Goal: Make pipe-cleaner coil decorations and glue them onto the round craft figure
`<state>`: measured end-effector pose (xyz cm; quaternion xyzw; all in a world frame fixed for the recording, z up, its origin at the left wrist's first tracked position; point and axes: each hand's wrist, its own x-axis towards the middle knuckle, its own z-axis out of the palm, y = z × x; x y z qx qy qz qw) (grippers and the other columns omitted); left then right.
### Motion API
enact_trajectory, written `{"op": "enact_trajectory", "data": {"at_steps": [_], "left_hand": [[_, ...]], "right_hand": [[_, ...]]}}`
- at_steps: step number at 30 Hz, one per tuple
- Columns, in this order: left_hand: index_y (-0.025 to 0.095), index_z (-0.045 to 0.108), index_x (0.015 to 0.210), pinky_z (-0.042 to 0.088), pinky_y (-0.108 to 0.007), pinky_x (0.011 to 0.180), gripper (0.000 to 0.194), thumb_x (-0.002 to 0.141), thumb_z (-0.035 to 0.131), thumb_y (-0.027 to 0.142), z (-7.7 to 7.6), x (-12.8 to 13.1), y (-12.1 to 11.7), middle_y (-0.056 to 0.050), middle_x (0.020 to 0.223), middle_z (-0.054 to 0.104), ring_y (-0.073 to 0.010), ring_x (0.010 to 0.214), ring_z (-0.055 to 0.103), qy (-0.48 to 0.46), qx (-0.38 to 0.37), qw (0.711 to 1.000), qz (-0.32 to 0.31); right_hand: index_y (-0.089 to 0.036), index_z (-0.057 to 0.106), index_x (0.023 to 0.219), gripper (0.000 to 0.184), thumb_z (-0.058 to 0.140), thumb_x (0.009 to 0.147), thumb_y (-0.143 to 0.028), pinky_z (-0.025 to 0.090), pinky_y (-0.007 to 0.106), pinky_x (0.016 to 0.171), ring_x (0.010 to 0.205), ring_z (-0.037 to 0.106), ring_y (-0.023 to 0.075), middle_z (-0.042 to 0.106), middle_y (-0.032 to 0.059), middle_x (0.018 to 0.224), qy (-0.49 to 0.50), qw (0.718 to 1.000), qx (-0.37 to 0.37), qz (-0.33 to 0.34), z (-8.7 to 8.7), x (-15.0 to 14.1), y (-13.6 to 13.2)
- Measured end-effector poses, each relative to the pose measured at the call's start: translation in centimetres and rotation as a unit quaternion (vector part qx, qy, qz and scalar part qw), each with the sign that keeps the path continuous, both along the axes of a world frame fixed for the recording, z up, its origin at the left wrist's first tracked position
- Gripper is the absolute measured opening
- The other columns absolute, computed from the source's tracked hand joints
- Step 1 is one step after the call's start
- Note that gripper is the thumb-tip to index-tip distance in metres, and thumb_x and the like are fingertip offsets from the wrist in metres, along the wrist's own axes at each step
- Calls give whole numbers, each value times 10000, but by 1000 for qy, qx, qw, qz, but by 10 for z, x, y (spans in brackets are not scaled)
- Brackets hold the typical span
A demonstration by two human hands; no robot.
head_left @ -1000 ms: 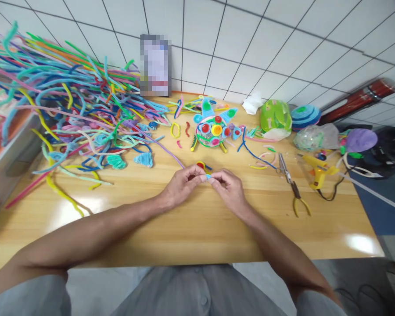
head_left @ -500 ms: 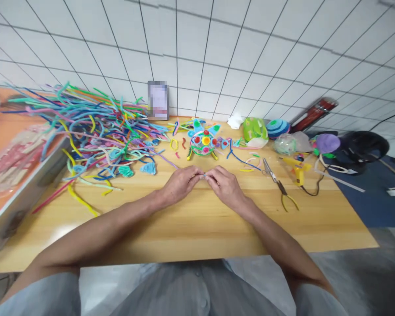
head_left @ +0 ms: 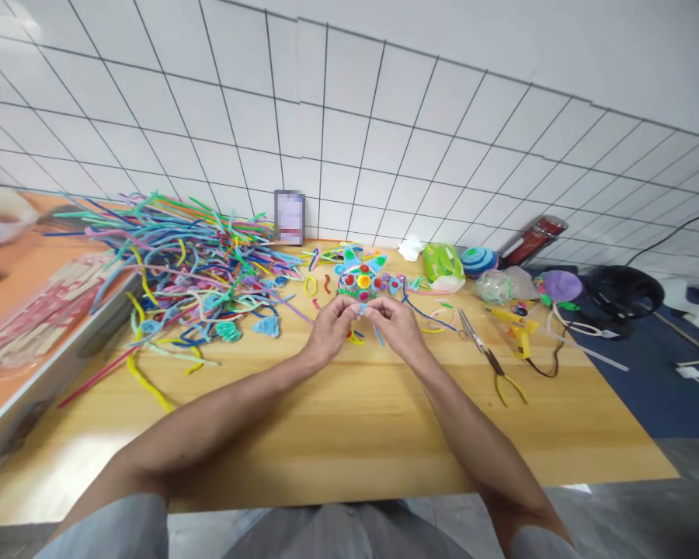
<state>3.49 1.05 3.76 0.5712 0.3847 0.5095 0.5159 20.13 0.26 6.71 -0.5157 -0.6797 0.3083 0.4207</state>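
My left hand [head_left: 331, 326] and my right hand [head_left: 394, 322] meet over the middle of the table, fingertips closed in a pinch. Between them they hold a small light-blue pipe cleaner piece [head_left: 362, 309], mostly covered by the fingers. Just below the fingers lies a small yellow and red pipe cleaner piece [head_left: 355, 336], partly hidden by my left hand. Behind my hands stands a colourful pipe cleaner figure [head_left: 362, 278] with blue-green pointed ears and red and yellow discs. Its lower part is hidden by my fingers.
A big heap of pipe cleaners [head_left: 210, 264] spreads at the left, beside an open drawer-like tray [head_left: 64, 373]. On the right lie scissors [head_left: 471, 330], yellow-handled pliers [head_left: 504, 379] and a yellow glue gun [head_left: 518, 332]. A phone [head_left: 290, 217] leans on the tiled wall.
The camera view has tilted upward, so the table sits lower in the frame. Both hands stay together on the light-blue piece, which shows a little more now than half a second ago.
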Motion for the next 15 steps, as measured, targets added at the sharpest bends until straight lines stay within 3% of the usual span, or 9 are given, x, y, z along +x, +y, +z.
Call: {"op": "enact_trajectory", "data": {"at_steps": [3, 7, 11, 15], "left_hand": [[175, 577, 853, 366, -205, 517, 338, 928, 607, 504, -13, 1, -2, 49, 668, 509, -84, 543, 411, -14, -45, 999, -21], [171, 645, 952, 469, -240, 646, 234, 959, 607, 402, -18, -5, -1, -19, 854, 671, -118, 693, 564, 82, 38, 995, -30], [188, 668, 955, 500, -285, 755, 236, 1002, 542, 383, -21, -9, 3, -49, 885, 703, -160, 792, 619, 162, 140, 976, -41], [185, 665, 925, 486, -274, 738, 247, 1014, 526, 369, -23, -10, 1, -35, 840, 687, -153, 764, 612, 161, 132, 977, -39]], "right_hand": [[-207, 690, 823, 212, 640, 918, -389, 459, 277, 627, 654, 590, 156, 699, 7, 746, -7, 1000, -29, -1, -10, 2, -1], [-219, 650, 795, 162, 618, 946, -270, 456, 294, 687, 715, 597, 170, 665, 12, 767, -129, 990, 58, 4, -10, 7, -8], [-227, 644, 834, 186, 555, 997, -227, 473, 312, 736, 794, 624, 192, 666, 41, 832, -208, 970, 124, 23, -8, 9, -13], [-236, 663, 862, 175, 574, 1007, -276, 485, 308, 724, 776, 625, 187, 673, 37, 825, -193, 973, 120, 25, -12, 11, -13]]}}
